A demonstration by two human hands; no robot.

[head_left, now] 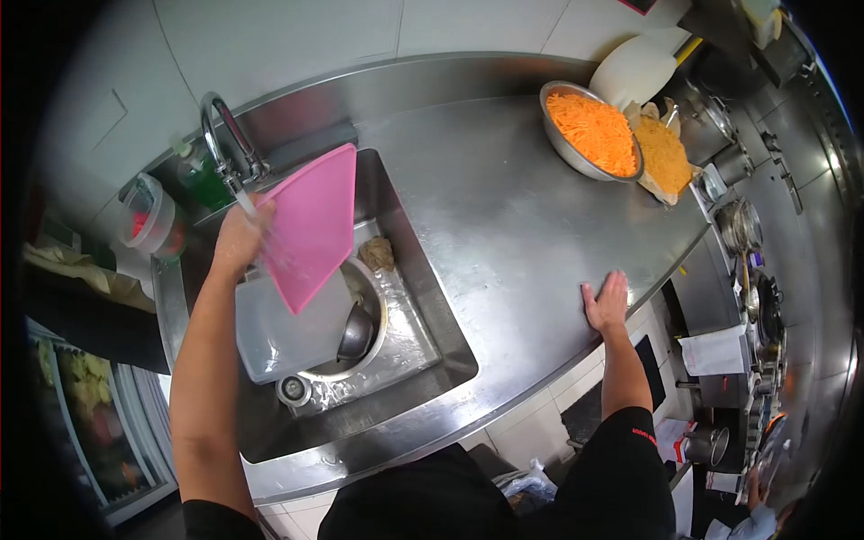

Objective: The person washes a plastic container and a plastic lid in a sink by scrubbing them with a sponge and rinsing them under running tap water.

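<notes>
My left hand grips a pink rectangular plastic lid by its edge, tilted over the sink. Water from the chrome faucet runs down over my fingers and the lid. Below the lid, a translucent plastic container lies in the sink. Partly hidden beside it are a large round pot and a dark metal bowl or ladle. My right hand is flat on the steel counter near its front edge, fingers stretched out, holding nothing.
A metal bowl of shredded carrot stands at the counter's far right, beside a pile of orange crumbs on paper. Green soap and a clear tub flank the faucet. Pans line the right; another person shows at lower right.
</notes>
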